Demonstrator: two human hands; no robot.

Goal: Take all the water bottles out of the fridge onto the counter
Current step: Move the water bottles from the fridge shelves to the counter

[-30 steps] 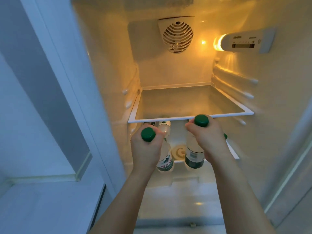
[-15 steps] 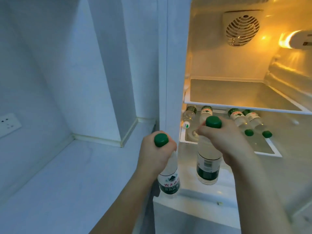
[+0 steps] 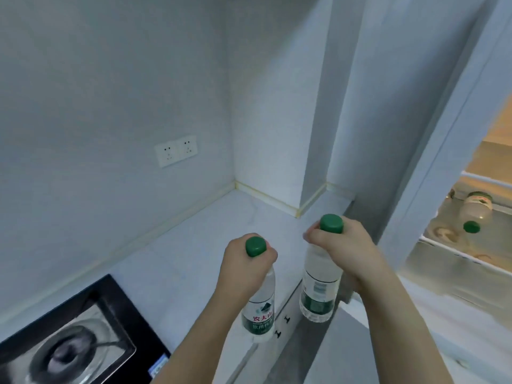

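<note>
Bottles are being carried away from the fridge (image 3: 443, 189) toward the counter (image 3: 194, 245), one in each hand. The left hand (image 3: 246, 263) is curled round the neck of the left bottle (image 3: 260, 311), just under its green cap, low in the middle of the frame; the right hand (image 3: 343, 245) is gripping the right bottle (image 3: 318, 289) at the neck in the same way, a little higher and to the right. Both bottles are being held upright and neither is yet being rested on anything: the left one is hanging over the counter's front edge, the right one over the gap between counter and fridge.

A second ago both hands were being drawn out from under the glass shelf, with the lit fridge interior filling the view; now the view is being turned to the left, so that the counter, the wall sockets (image 3: 176, 152) at centre left and the stove (image 3: 69, 342) at lower left are being shown, and the fridge is being pushed to the right edge. This is judged to mean that lifting out is finished for this pair and setting down is next.

At the right edge at least one more bottle (image 3: 475, 209) is being left lying on the lower shelf, so further trips are being called for.
</note>
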